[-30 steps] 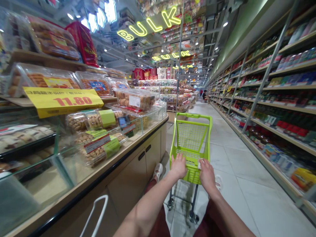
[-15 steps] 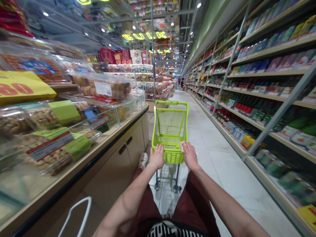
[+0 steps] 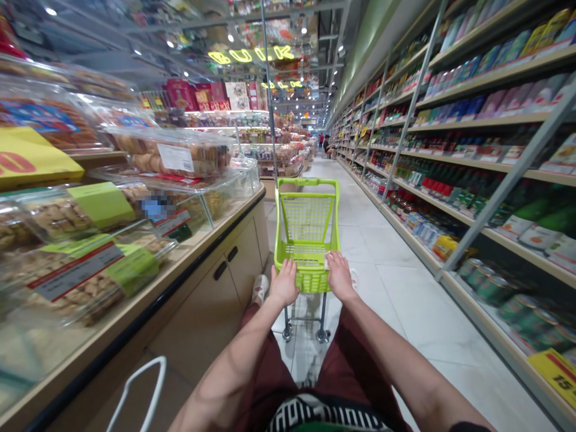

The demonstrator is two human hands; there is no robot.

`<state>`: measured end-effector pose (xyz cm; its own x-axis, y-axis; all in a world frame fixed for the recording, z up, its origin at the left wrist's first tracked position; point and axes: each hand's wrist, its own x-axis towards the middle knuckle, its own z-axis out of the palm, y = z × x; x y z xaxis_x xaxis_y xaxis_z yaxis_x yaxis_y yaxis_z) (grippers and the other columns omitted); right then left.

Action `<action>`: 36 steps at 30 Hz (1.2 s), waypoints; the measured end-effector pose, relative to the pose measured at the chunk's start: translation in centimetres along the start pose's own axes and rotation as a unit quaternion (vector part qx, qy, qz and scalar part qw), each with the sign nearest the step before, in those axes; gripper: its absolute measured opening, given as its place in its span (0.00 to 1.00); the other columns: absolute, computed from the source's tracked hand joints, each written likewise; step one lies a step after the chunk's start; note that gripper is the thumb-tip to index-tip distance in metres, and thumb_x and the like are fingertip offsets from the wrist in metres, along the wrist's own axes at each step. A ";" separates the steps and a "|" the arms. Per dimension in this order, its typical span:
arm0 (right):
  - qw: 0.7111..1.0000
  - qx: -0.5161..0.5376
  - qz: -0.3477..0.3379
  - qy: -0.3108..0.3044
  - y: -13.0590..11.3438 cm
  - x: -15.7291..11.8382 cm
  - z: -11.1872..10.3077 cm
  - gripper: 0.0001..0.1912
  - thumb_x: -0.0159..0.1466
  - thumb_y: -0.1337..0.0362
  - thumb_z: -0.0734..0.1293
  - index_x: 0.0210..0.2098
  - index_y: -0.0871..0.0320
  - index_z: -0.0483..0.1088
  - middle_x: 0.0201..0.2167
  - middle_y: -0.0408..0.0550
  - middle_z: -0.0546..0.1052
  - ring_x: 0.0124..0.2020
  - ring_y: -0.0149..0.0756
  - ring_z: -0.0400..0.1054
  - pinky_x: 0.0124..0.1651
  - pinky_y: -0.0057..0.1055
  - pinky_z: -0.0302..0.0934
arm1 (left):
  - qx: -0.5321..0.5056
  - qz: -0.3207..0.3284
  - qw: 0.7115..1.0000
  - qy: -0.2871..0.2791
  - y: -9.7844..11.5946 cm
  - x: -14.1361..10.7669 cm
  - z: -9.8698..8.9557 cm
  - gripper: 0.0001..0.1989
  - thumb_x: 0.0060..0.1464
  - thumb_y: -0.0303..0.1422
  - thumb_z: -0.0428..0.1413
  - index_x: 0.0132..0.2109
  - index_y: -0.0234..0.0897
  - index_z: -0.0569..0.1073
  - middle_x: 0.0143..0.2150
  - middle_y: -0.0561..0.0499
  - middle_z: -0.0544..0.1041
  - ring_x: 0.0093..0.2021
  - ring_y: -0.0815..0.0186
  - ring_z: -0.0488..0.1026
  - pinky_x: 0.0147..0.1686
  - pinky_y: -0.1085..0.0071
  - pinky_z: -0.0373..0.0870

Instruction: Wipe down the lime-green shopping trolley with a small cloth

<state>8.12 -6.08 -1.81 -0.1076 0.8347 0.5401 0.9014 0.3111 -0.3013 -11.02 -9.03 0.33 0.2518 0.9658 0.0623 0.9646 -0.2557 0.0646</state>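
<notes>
A lime-green shopping cart with a slatted basket on thin grey legs stands right in front of me. At the near left corner of its rim, my left hand holds the cart, with the fingers laid over the edge. My right hand is at the near right corner, closed on a crumpled white tissue pressed against the rim. Most of the tissue is hidden under the fingers. The visible part of the basket's inside shows only green slats.
On my left runs a counter with clear boxes of baked snacks. A white curved bar stands low at left. Tall shelves of cans and bottles line the right. A tiled aisle leads ahead to distant people.
The view has shifted slightly, so cart and shelves sit a little further left. My right hand has moved slightly along the rim with the tissue. My left hand stays at its corner.
</notes>
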 end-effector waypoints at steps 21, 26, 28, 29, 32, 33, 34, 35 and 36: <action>0.966 0.213 0.116 0.086 -0.3 -0.9 -1.1 0.28 0.59 0.66 0.51 0.59 0.64 0.51 0.56 0.54 0.63 0.57 0.38 0.56 0.58 0.38 0.51 | -0.173 -0.013 0.974 0.148 7.6 3.0 -1.0 0.16 0.57 0.40 0.44 0.48 0.38 0.67 0.47 0.46 0.70 0.50 0.60 0.64 0.56 0.53 0.50; 0.989 0.126 0.055 0.054 -1.2 -0.9 -0.3 0.27 0.58 0.70 0.52 0.58 0.64 0.55 0.55 0.55 0.64 0.57 0.38 0.55 0.60 0.42 0.48 | -0.064 0.015 0.984 0.164 7.2 3.5 -0.1 0.11 0.57 0.32 0.45 0.44 0.36 0.68 0.50 0.43 0.68 0.52 0.58 0.63 0.57 0.49 0.46; 0.996 0.085 0.037 0.004 -1.3 -1.2 -0.3 0.27 0.57 0.71 0.52 0.57 0.63 0.56 0.56 0.55 0.63 0.58 0.39 0.53 0.60 0.44 0.44 | -0.037 0.046 0.984 0.171 5.9 3.3 0.2 0.12 0.57 0.28 0.44 0.45 0.37 0.68 0.53 0.42 0.66 0.56 0.58 0.60 0.58 0.47 0.42; 0.997 0.064 0.026 -0.023 -1.4 -1.3 -0.5 0.28 0.56 0.73 0.53 0.57 0.62 0.56 0.56 0.54 0.63 0.59 0.38 0.53 0.61 0.45 0.43 | -0.027 0.060 0.982 0.175 5.0 3.2 0.2 0.13 0.56 0.26 0.43 0.46 0.38 0.67 0.54 0.43 0.66 0.57 0.58 0.60 0.58 0.47 0.41; 0.997 0.021 -0.004 -0.072 -1.4 -1.6 -1.0 0.30 0.54 0.75 0.54 0.57 0.60 0.56 0.56 0.52 0.63 0.59 0.37 0.52 0.61 0.46 0.38 | -0.016 0.064 0.980 0.190 1.9 2.4 0.3 0.17 0.56 0.23 0.41 0.50 0.39 0.65 0.54 0.45 0.67 0.56 0.60 0.61 0.59 0.45 0.38; 0.997 0.015 -0.007 -0.077 -1.5 -1.6 -1.2 0.30 0.54 0.76 0.54 0.57 0.60 0.56 0.57 0.52 0.63 0.59 0.36 0.52 0.61 0.46 0.38 | -0.020 0.051 0.979 0.196 0.9 2.1 0.2 0.17 0.56 0.23 0.41 0.50 0.40 0.65 0.54 0.45 0.67 0.55 0.60 0.62 0.58 0.44 0.37; 0.997 0.012 -0.006 -0.078 -1.7 -1.6 -1.2 0.30 0.54 0.76 0.54 0.57 0.60 0.56 0.57 0.52 0.63 0.59 0.36 0.52 0.61 0.46 0.38 | -0.025 0.036 0.978 0.202 0.3 1.8 0.2 0.18 0.56 0.23 0.41 0.51 0.40 0.64 0.55 0.45 0.67 0.55 0.60 0.62 0.58 0.43 0.37; 0.997 0.011 -0.002 -0.077 -2.0 -1.6 -1.2 0.30 0.54 0.75 0.54 0.57 0.60 0.56 0.57 0.52 0.63 0.59 0.37 0.51 0.61 0.46 0.38 | -0.032 0.022 0.978 0.207 0.0 1.7 0.2 0.18 0.56 0.23 0.41 0.51 0.39 0.64 0.55 0.44 0.67 0.55 0.60 0.63 0.58 0.43 0.37; 0.997 0.011 0.003 -0.075 -2.3 -1.5 -1.1 0.30 0.54 0.75 0.54 0.57 0.60 0.55 0.57 0.52 0.62 0.59 0.37 0.51 0.61 0.45 0.39 | -0.040 0.015 0.977 0.210 0.0 1.5 0.2 0.18 0.56 0.24 0.41 0.52 0.39 0.64 0.55 0.44 0.67 0.54 0.61 0.64 0.58 0.43 0.37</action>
<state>6.70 -8.54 -1.06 -0.1657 0.8947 0.4148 0.8932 0.3144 -0.3213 -10.57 -7.56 0.20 0.2092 0.8593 0.4667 0.9441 -0.3018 0.1326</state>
